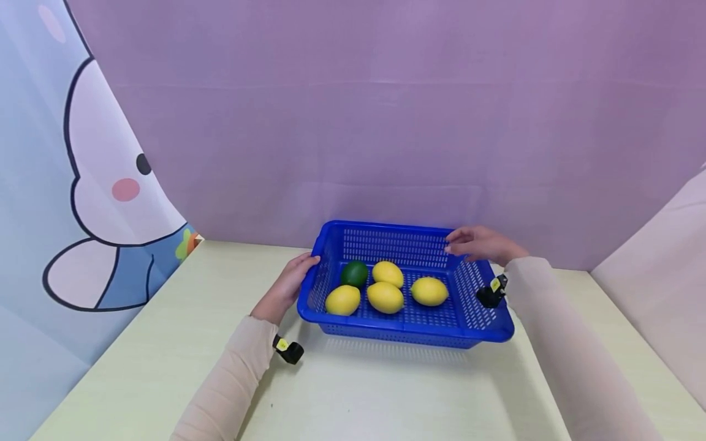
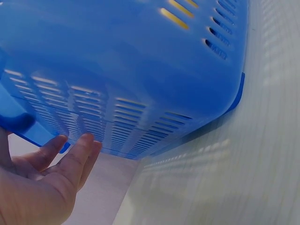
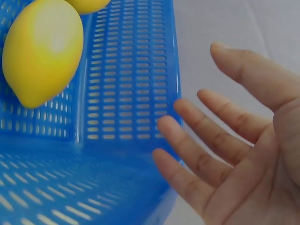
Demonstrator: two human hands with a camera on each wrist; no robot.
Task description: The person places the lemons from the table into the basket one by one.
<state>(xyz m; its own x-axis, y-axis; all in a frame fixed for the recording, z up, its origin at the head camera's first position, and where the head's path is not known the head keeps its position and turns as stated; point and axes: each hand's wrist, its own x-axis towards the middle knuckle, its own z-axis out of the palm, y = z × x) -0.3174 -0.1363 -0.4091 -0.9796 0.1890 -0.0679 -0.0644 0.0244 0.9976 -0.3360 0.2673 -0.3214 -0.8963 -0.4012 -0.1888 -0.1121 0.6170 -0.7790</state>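
Note:
A blue plastic basket point(image 1: 397, 334) with slotted walls stands on the table, holding several yellow lemons point(image 1: 429, 291) and one dark green fruit point(image 1: 354, 274). At the basket's left side, my left hand point(image 1: 292, 278) holds the rim, with the thumb at the top edge. The left wrist view shows the fingers of this hand point(image 2: 51, 178) against the outer slotted wall, below the rim. Over the far right corner, my right hand point(image 1: 480, 243) hovers with spread, slightly bent fingers. In the right wrist view its palm point(image 3: 253, 183) faces the basket and holds nothing.
The pale tabletop point(image 1: 386, 398) extends in front of the basket and to both sides. A purple cloth backdrop point(image 1: 353, 122) hangs close behind it. On the left is a printed curtain point(image 1: 44, 245), on the right a white one point(image 1: 662, 288).

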